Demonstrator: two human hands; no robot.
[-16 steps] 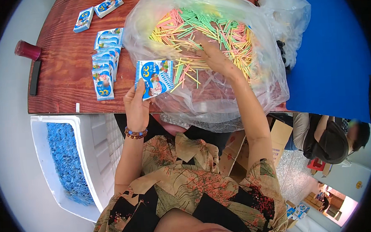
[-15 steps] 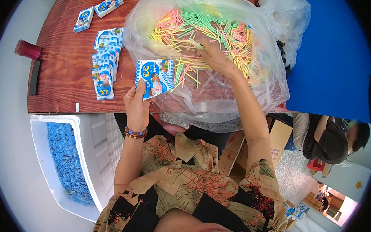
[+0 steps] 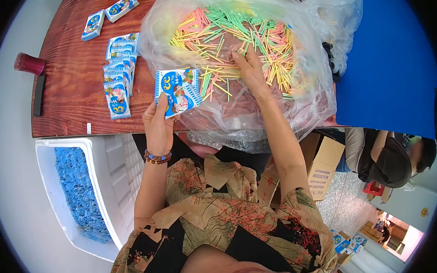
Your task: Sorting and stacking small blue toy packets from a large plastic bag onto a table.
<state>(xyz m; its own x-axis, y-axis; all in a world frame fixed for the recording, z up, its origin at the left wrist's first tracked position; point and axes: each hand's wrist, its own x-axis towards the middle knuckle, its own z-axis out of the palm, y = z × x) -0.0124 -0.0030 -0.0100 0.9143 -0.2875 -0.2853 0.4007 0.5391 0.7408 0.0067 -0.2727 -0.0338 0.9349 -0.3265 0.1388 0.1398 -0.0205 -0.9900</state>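
Note:
My left hand (image 3: 158,117) grips a fanned stack of blue-and-white packets (image 3: 177,91) between thumb and fingers, over the table's near edge. Thin pink, yellow and green sticks (image 3: 222,25) are spread inside a large clear plastic bag (image 3: 232,121). Reaching into this bag, my right hand (image 3: 251,70) has its fingers curled together around a few of the sticks; how many is hidden. Left of the bag, several matching packets (image 3: 119,99) lie overlapped in a row on the reddish wooden table (image 3: 73,94).
Two small packet bundles (image 3: 92,25) lie at the far left, with a dark red cup (image 3: 29,64) and a black bar (image 3: 39,95) nearby. Below the table stands a white foam box (image 3: 114,176) of blue pieces. A blue surface (image 3: 387,53) and another person (image 3: 385,157) are at right.
My right hand has drawn slightly nearer me within the bag, its fingers now curled together. Sticks around it have shifted. My left hand still holds the packets, and the whole view has moved slightly.

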